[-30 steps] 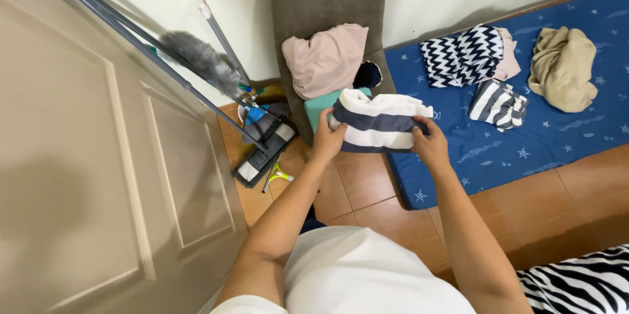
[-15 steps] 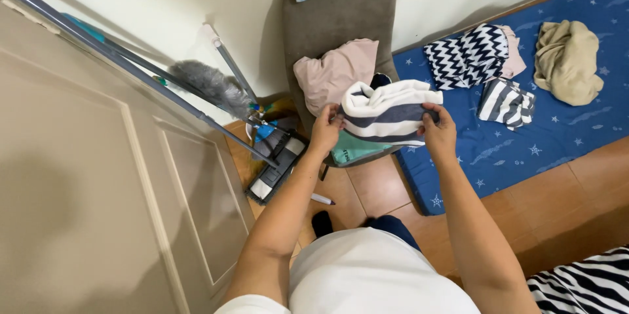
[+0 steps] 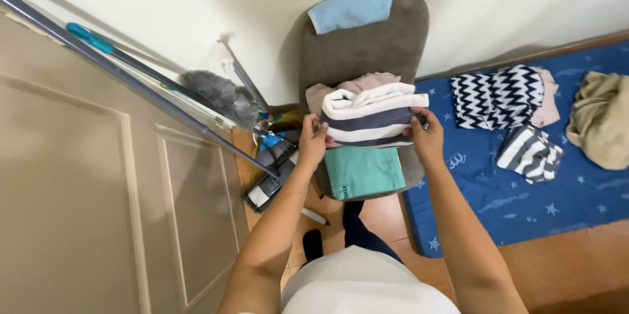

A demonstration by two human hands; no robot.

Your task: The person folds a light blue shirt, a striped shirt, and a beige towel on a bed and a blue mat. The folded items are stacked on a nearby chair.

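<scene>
Your left hand [image 3: 313, 138] and your right hand [image 3: 426, 138] each hold one end of a folded striped garment [image 3: 372, 116], white with dark and grey bands. The grip of each hand is clamped on the cloth, fingers curled over the edge at either side, and the garment stays flat and level between them.

Take the brown chair [image 3: 367, 45] as the landmark. The striped garment sits over the chair's seat, right on top of a folded pink piece [image 3: 357, 84] whose upper edge shows behind it; whether it already rests its weight there or is just held above, you cannot tell. A folded teal piece [image 3: 363, 171] lies on the front of the seat, just below the striped garment. A light blue cloth [image 3: 350, 9] is draped over the top of the chair's back.

To the right of the chair a blue mattress [image 3: 524, 209] with small white stars lies on the floor. On it, near the chair, sits a black-and-white zigzag garment [image 3: 498, 96]; a small striped bundle [image 3: 529, 152] lies just below that, and a beige heap [image 3: 599, 127] lies farther right.

To the left of the chair a grey duster [image 3: 219, 96] and long poles [image 3: 131, 84] lean against the wall beside a beige door [image 3: 98, 209].
</scene>
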